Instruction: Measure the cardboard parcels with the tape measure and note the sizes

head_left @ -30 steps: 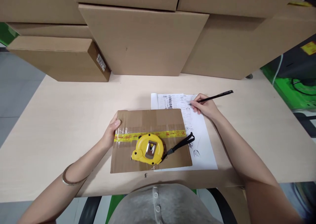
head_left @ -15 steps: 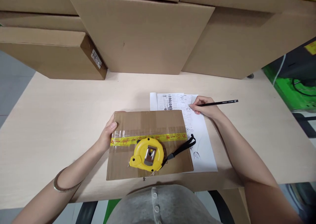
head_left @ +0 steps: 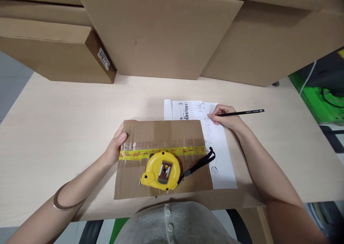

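My left hand [head_left: 117, 140] grips the left edge of a flat cardboard box [head_left: 163, 131], its thumb on top and the other fingers hidden. Yellow tape with red print runs across the box. On it lies a yellow tape measure [head_left: 152, 167] with a metal belt clip and a black wrist strap [head_left: 200, 163]. My right hand [head_left: 224, 117] is closed around a black pencil [head_left: 247, 112], its point at the upper part of a white sheet of paper [head_left: 223, 158]. The box covers part of the sheet, which bears printed lines, scribbles and small drawn faces.
Large cardboard boxes [head_left: 161, 36] stand along the back of the pale table [head_left: 59, 129]. A smaller box [head_left: 67, 57] with a white label leans at the back left. Beyond the table's right side are a green surface [head_left: 309, 90] and cables.
The view has shifted slightly. Both hands keep their holds on the box and the pencil, and the pencil point stays near the small drawn face on the sheet.
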{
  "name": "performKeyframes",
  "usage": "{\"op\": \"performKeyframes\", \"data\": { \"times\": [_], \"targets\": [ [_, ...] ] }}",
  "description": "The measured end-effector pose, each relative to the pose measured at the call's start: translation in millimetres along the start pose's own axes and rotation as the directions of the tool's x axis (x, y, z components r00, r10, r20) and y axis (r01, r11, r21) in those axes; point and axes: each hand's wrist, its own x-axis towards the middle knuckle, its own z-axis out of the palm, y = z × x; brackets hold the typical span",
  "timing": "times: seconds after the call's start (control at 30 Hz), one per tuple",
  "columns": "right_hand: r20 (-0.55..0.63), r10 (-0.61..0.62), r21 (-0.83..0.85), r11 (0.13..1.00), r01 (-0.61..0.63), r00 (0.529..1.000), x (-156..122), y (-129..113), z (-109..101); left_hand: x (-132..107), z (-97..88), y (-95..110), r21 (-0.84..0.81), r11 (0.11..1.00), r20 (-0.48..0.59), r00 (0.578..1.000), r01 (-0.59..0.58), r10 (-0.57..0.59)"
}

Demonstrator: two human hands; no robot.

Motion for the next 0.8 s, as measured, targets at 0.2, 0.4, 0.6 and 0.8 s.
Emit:
{"op": "performKeyframes", "data": {
  "times": [0.2, 0.4, 0.6, 0.8],
  "targets": [
    [0.007, 0.015, -0.005, 1.0, -0.015, 1.0, -0.9, -2.6, 0.1, 1.2, -2.5, -0.6, 0.037, 0.999, -0.01, 1.0, -0.022, 0.023],
    [-0.031, 0.009, -0.002, 1.0, -0.009, 0.999, -0.7, -0.1, -0.2, 0.3, -5.5, -4.5, 0.013, 0.999, 0.025, 0.999, -0.031, 0.03],
    [-0.019, 0.009, -0.01, 1.0, -0.009, 1.0, -2.0, -0.6, -1.2, -0.9, -6.3, -5.5, -0.008, 1.0, 0.037, 0.999, -0.017, 0.017],
    [-0.024, 0.01, -0.023, 1.0, -0.011, 1.0, -1.4, 0.4, -1.6, -1.8, -7.8, -7.7, -0.006, 1.0, 0.042, 0.999, -0.027, 0.028]
  ]
}}
